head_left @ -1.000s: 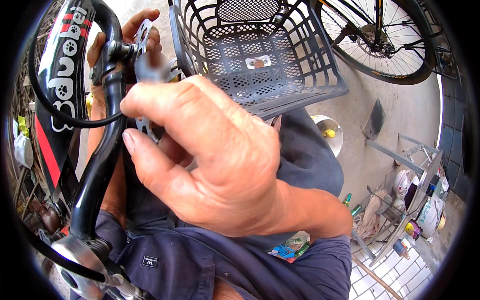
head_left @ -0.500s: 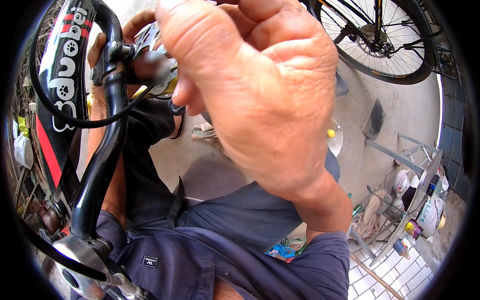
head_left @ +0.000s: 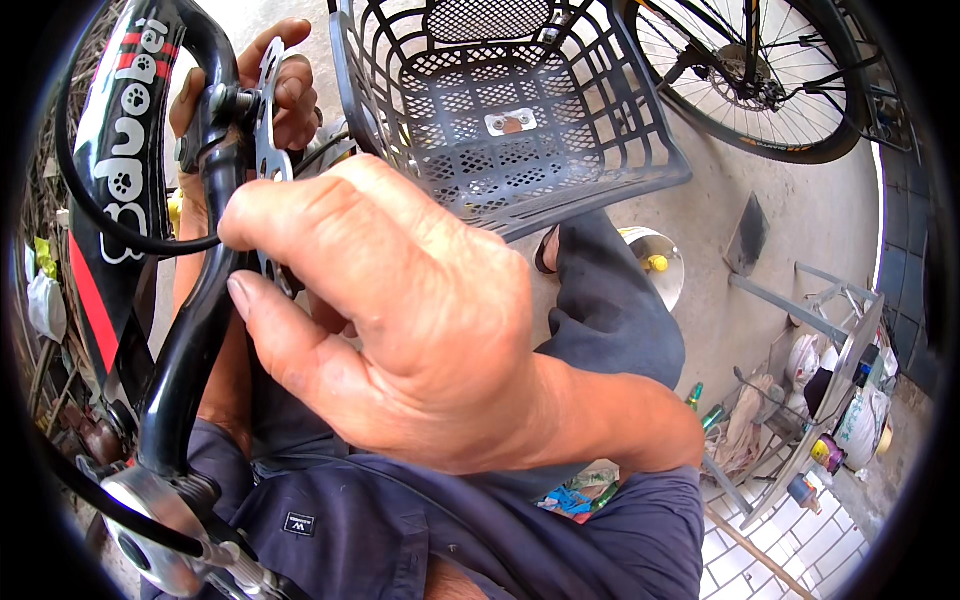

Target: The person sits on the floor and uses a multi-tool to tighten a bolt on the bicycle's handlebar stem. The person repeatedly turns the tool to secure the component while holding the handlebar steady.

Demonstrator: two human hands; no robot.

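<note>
A black curved handlebar [head_left: 197,365] runs up the left side, with a clamp and bolt near its upper bend. Against it stands a silver perforated metal bracket [head_left: 268,125], nearly edge-on. My left hand [head_left: 292,95] reaches from behind the bar; its thumb is left of the clamp and its fingers curl at the bracket's upper part. My right hand [head_left: 410,320] is closed at the bracket's lower end, index finger and thumb bent toward the bar. Whatever its fingertips grip is hidden. A black cable [head_left: 140,240] loops past the right index finger.
A black plastic basket [head_left: 640,190] with a small metal plate inside stands beyond my right hand. A bicycle wheel [head_left: 770,150] is at the upper right. A white bucket [head_left: 675,285] and a grey metal frame [head_left: 800,310] with bags and bottles are on the right.
My right hand has moved down and left to the bracket's lower end, uncovering the basket. The bracket has swung to lie alongside the bar. My leg has shifted outward to the right.
</note>
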